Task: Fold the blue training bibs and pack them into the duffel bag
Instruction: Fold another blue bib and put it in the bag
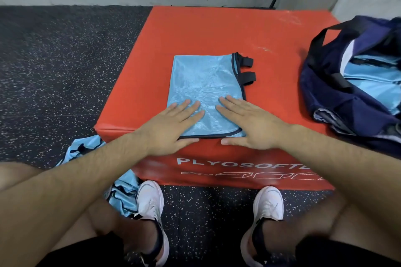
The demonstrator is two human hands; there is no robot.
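- A red padded plyo box (217,32) stands on a dark speckled rubber floor (54,60), with white lettering on its near side face.
- A folded bib (206,80), light blue mesh with dark navy binding, lies flat on the box top as a tall rectangle. It sits around the middle of the box and reaches close to the near edge.
- Two short black straps (247,69) stick out from the bib's far right corner onto the red surface.
- The left hand (173,123) lies palm down with straight, slightly spread fingers on the bib's near left corner. Its thumb rests along the bib's near edge.
- The right hand (249,125) lies the same way on the near right corner, fingers straight and pointing inward. Its thumb is on the box just in front of the bib.
- The fingertips of the two hands are near each other but apart, with a strip of blue fabric showing between them.
- A navy duffel bag (321,93) sits open at the right edge of the box, well apart from the hands.
- Light blue bibs in the bag (373,78) show through its opening.
- Loose bibs (125,191) lie crumpled on the floor by the near left corner of the box, against the left of two white shoes (149,199).
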